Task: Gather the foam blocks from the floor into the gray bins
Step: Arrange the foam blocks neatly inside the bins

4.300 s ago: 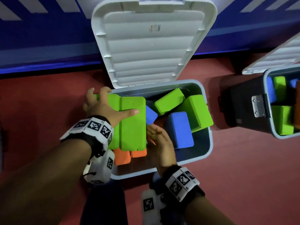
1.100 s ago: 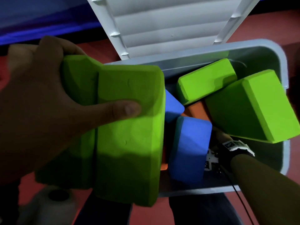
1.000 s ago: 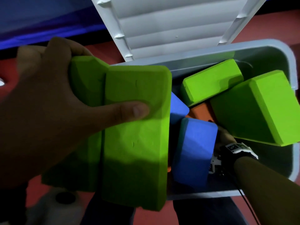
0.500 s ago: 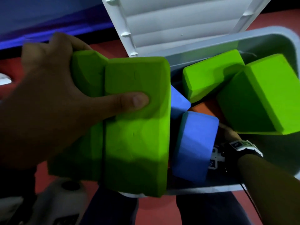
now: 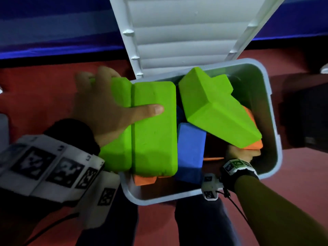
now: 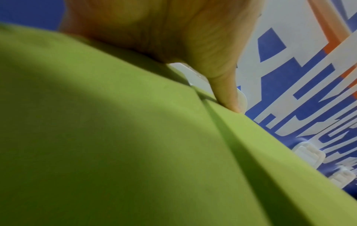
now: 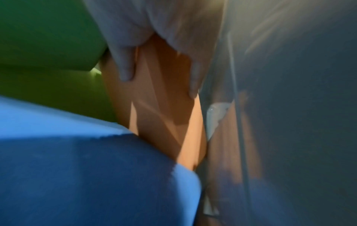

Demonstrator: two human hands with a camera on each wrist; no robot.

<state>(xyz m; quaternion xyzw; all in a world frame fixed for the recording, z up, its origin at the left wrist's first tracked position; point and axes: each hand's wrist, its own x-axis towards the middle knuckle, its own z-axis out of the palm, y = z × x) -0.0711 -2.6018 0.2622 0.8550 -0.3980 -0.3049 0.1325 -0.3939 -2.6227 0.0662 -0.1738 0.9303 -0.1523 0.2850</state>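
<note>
While the gray bin (image 5: 273, 132) stands on the red floor (image 5: 35, 96) with its ribbed lid (image 5: 186, 32) swung up at the far side, both hands are busy with foam blocks at it. The left hand (image 5: 106, 110) grasps a pair of green blocks (image 5: 152, 132) pressed side by side, thumb laid across the top face and the other fingers wrapped over the far end; the pair hangs over the bin's left rim, partly outside it. From the left wrist view the thumb (image 6: 226, 85) presses into the green foam (image 6: 135, 152) right beside the seam between the two blocks.

Inside the bin, the right hand (image 5: 239, 153) reaches in near the right wall and grips an orange block (image 5: 252, 144); the right wrist view shows its fingers (image 7: 125, 65) curled over the orange foam (image 7: 164, 107), with the gray wall of the bin (image 7: 289, 107) just beside. A large green block (image 5: 216, 110) lies tilted on top of that orange block, and a second green block (image 5: 221, 82) sits behind it toward the bin's far wall. A blue block (image 5: 190, 153) stands between the held pair and the right hand, near the bin's middle, and another orange block (image 5: 144, 180) shows under the held pair at the bin's near-left corner. Dark trouser legs (image 5: 204, 224) show below the bin's near rim.
</note>
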